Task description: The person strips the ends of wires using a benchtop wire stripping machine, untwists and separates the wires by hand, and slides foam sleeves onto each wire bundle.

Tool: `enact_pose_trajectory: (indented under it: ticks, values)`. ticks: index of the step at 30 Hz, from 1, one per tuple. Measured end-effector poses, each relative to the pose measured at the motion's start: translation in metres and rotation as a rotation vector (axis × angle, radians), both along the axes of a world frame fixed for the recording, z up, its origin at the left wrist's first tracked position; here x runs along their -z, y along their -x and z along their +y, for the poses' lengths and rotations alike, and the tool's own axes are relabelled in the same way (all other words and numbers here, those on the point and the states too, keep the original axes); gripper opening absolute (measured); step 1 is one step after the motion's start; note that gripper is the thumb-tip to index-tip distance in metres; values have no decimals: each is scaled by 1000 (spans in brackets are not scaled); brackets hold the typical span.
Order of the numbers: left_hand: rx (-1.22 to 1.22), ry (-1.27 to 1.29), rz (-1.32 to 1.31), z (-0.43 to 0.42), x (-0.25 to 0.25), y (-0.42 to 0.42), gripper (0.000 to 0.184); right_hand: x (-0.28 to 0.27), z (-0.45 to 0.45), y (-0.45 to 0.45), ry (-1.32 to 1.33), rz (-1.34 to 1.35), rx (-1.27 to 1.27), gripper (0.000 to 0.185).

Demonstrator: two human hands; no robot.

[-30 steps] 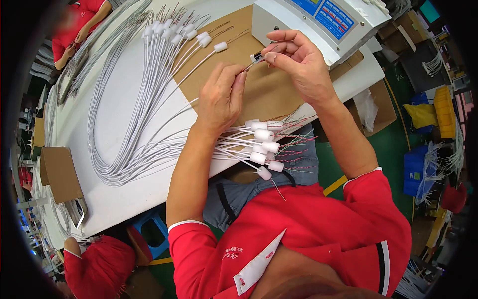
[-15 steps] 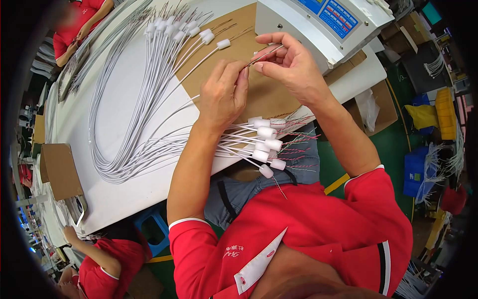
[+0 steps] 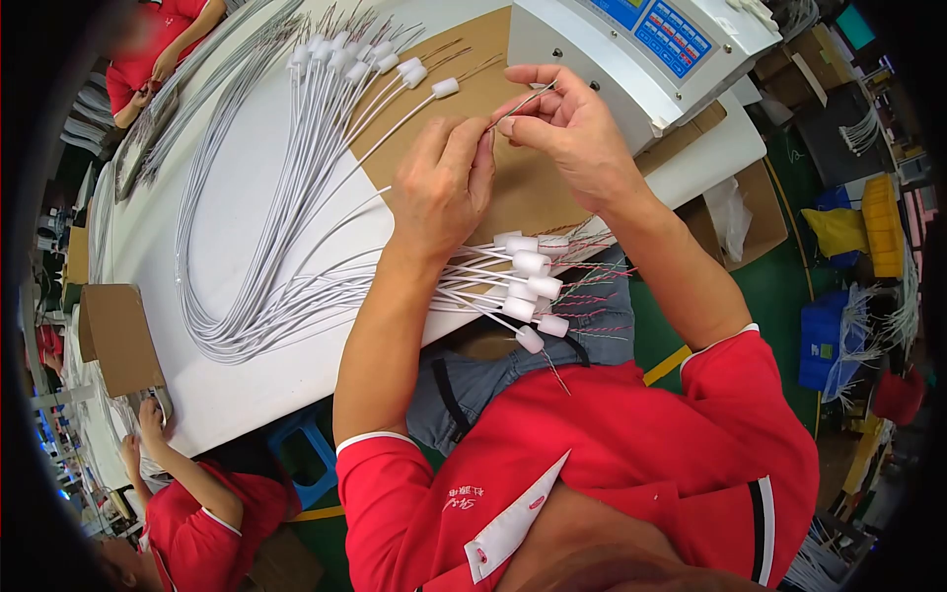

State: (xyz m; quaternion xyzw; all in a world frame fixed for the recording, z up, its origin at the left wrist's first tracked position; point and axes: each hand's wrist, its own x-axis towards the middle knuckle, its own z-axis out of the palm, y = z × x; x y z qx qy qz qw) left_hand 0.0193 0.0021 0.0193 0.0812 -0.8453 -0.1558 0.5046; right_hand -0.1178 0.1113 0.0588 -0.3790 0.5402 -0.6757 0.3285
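Observation:
My left hand [image 3: 441, 187] is closed around the end of a white cable, which enters it from the left. Thin bare-looking wires [image 3: 534, 96] stick out past its fingertips toward the upper right. My right hand [image 3: 582, 138] pinches these wires between thumb and fingers, close to the left fingertips. Below my hands, a bunch of white cables [image 3: 472, 279] ends in white cylindrical sleeves [image 3: 531, 263] with red and green twisted wires. Further up lies another group of white sleeves [image 3: 446, 88] with brownish wire ends. Whatever lies inside my left palm is hidden.
A brown cardboard sheet [image 3: 533, 202] lies on the white table [image 3: 247, 405]. A machine with a blue keypad [image 3: 674, 37] stands at the table's upper right. A cardboard box [image 3: 120, 340] is at the left edge. People in red shirts [image 3: 202, 523] work at lower left and upper left.
My right hand has shifted slightly left, its thumb and fingers closing nearer to my left fingertips. At lower left, the other person's hands have moved up by the box.

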Motion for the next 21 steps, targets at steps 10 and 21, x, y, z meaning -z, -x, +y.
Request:
enact_pose_trajectory:
  ticks: [10, 21]
  values:
    - [-3, -74, 17, 1, 2, 1, 15, -3, -4, 3, 24, -92, 30, 55]
    - [220, -234, -6, 0, 6, 1, 27, -9, 4, 36, 19, -238, -247, 40]
